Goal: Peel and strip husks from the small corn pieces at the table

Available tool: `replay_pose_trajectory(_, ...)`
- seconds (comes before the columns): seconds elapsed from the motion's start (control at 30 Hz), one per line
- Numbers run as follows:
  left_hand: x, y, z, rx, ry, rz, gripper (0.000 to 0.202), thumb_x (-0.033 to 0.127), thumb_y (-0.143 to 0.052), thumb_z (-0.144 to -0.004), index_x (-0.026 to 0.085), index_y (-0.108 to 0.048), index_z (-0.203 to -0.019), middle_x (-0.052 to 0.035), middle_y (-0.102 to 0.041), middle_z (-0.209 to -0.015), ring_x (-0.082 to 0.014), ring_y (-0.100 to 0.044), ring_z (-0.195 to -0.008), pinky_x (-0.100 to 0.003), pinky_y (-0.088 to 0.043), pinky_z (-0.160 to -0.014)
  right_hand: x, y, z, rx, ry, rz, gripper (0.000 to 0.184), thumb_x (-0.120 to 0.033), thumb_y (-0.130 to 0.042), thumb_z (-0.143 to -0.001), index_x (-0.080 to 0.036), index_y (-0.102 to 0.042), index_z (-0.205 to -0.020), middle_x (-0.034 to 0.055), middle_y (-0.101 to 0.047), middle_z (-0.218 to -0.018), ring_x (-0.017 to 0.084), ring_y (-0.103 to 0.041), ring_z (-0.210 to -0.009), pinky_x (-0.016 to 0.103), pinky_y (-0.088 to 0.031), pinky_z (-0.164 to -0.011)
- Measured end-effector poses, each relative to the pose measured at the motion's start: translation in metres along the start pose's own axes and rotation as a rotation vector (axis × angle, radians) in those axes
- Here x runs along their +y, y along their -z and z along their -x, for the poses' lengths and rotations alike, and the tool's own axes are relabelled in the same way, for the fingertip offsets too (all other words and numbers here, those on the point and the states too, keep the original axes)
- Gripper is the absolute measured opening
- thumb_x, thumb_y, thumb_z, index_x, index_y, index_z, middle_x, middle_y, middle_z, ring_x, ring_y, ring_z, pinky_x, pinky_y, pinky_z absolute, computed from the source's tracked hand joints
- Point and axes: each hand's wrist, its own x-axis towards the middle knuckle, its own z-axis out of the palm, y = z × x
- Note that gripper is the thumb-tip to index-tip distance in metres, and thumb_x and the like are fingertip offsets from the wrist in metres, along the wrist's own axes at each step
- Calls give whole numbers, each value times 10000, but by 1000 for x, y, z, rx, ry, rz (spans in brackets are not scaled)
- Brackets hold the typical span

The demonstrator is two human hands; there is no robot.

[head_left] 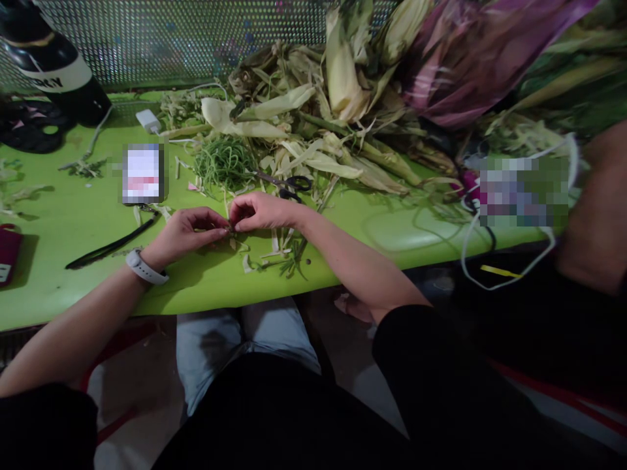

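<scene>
My left hand (189,230), with a white watch on its wrist, is closed in a pinch just above the green table. My right hand (264,212) meets it there, thumb and fingertips pinched too. Between the two sets of fingertips is a small plant piece (232,239); most of it is hidden, and its kind is unclear. Just beyond my hands lies a heap of thin, curly green stems (223,160). Scissors with black handles (298,185) lie beside that heap. Cut green sprigs (292,260) and pale scraps are scattered close to my right forearm.
Corn husks (343,72) pile up at the back, beside a purple plastic bag (450,65). A blurred phone-like device (143,173) with a black strap lies left. A dark bottle (59,65) stands back left. Another person's arm (595,215) is at right, near a white cable (467,251).
</scene>
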Motion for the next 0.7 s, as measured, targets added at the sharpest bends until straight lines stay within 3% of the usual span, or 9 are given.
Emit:
replay_pose_trajectory(0.23, -4, -2, -3, -7, 64, 47, 347, 441, -759, -729, 141, -693, -891, -55, -730, -714, -145, -667, -566, -232, -532, -508, 1, 0, 0, 3, 1, -6, 173, -158, -709, -701, -128, -625, -849, 13, -644, -792, 106, -579, -713, 239, -488, -656)
replay_pose_trajectory(0.5, -5, -3, -3, 6, 112, 156, 456, 423, -814, -660, 134, -655, -974, -62, -741, -797, -169, -704, -650, -289, -591, -618, 0, -1, 0, 0, 13, -12, 182, -175, -725, -696, -126, -624, -839, 10, -636, -773, 107, -572, -696, 244, -484, -653)
replay_pose_trajectory(0.7, -2, -2, -2, 0, 128, 72, 426, 455, -791, -683, 144, -684, -953, -57, -740, -796, -140, -672, -590, -261, -569, -573, -2, -1, 1, 3, -6, -14, 170, -148, -715, -704, -124, -620, -843, 8, -632, -778, 100, -567, -692, 238, -481, -651)
